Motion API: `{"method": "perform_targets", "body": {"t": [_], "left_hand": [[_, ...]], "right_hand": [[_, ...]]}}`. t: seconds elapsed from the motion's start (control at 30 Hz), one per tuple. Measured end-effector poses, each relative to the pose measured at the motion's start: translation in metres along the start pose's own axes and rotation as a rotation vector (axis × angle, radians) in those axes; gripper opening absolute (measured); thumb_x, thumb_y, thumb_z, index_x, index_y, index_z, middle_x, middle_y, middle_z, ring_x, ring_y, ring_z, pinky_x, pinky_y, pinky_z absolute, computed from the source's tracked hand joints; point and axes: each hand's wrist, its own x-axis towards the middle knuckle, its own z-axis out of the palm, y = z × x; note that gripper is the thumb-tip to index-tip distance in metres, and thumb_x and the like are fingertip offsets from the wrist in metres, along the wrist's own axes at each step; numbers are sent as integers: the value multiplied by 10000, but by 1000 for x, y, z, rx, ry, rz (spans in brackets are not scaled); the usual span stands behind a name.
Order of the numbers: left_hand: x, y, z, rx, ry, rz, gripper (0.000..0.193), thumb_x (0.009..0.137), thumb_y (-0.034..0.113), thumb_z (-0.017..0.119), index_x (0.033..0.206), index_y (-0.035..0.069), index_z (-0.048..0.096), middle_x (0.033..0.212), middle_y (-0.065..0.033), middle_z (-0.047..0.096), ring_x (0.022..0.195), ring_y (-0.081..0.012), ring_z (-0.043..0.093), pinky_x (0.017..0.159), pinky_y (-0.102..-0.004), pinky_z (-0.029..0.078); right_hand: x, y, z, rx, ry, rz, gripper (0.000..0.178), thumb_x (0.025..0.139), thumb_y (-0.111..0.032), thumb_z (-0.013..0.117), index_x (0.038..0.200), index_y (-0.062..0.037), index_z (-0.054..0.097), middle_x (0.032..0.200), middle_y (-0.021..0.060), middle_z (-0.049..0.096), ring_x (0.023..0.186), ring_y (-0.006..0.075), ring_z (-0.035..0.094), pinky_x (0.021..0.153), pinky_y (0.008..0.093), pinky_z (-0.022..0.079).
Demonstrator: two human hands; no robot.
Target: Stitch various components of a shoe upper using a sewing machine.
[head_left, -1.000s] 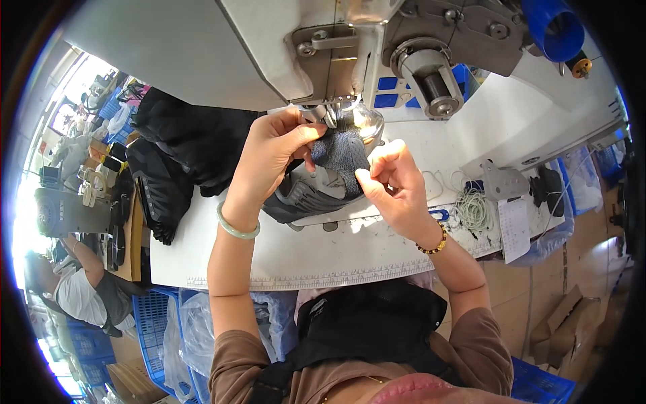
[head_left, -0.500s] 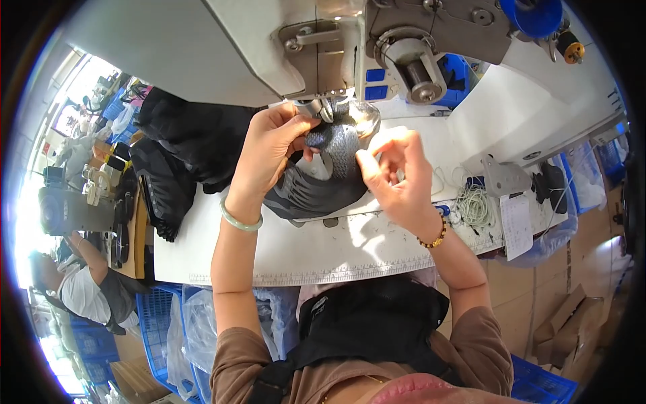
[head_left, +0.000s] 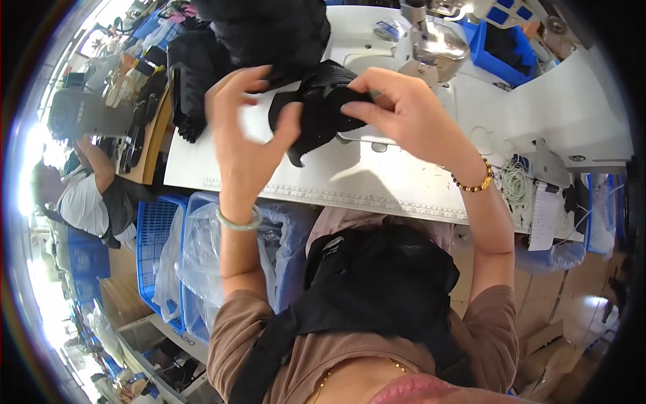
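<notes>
A black shoe upper (head_left: 315, 121), made of fabric, is lifted above the white table, left of the sewing machine (head_left: 437, 50). My right hand (head_left: 414, 114) pinches its right side between thumb and fingers. At its left edge is my left hand (head_left: 245, 135), slightly blurred, with thumb and fingers spread apart; whether the thumb touches the fabric I cannot tell. Behind my left hand lies a pile of black shoe uppers (head_left: 269, 34), with another black upper (head_left: 192, 87) beside it.
A ruler strip (head_left: 350, 200) runs along the front edge of the white table (head_left: 202, 161). Tangled pale cord (head_left: 515, 178) and a paper sheet (head_left: 542, 219) lie at the right. A blue bin (head_left: 508, 57) stands behind the machine; plastic-lined blue crates (head_left: 158, 259) stand below left. Another person (head_left: 84, 195) sits far left.
The shoe upper has come away from the sewing machine and been turned. My left hand has loosened from it and spread; my right hand has closed on it. The view has tilted down.
</notes>
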Motion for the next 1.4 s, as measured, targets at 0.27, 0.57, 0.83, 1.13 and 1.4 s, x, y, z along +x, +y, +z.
{"method": "perform_targets", "body": {"t": [0.27,0.57,0.83,1.13,1.4], "left_hand": [[-73,53,22,-1118,24,-924,180,921,92,526,981,-71,571,819,-133,622,623,-160,595,542,-253,471],[-64,49,55,-1214,248,-741,140,924,58,549,910,-69,604,784,-119,644,571,-152,597,507,-231,485],[-82,38,64,-995,304,-642,136,907,-7,547,978,-107,605,862,-143,656,699,-186,647,672,-283,554],[-87,38,59,-1100,315,-705,101,896,-35,546,945,-81,621,875,-83,650,732,-111,618,648,-222,504],[-79,35,50,-1208,306,-761,202,921,64,554,817,-95,622,701,-115,641,568,-175,616,552,-252,502]], "right_hand": [[0,-17,6,135,-82,142,122,885,-135,627,905,-29,571,538,-83,421,496,-8,297,447,201,200],[-2,-28,4,-25,62,-44,154,837,-152,666,912,-29,611,822,0,583,543,65,444,494,224,366],[-32,-17,7,-886,80,-898,369,646,-69,692,1015,-94,683,879,-28,513,637,98,511,499,209,388],[-29,-12,13,-762,110,-784,367,638,-64,677,998,-138,682,962,-15,543,657,104,539,496,209,427],[-22,-15,33,-478,237,-511,317,739,-6,689,1033,-123,666,1065,5,593,588,86,516,461,207,396]]}}
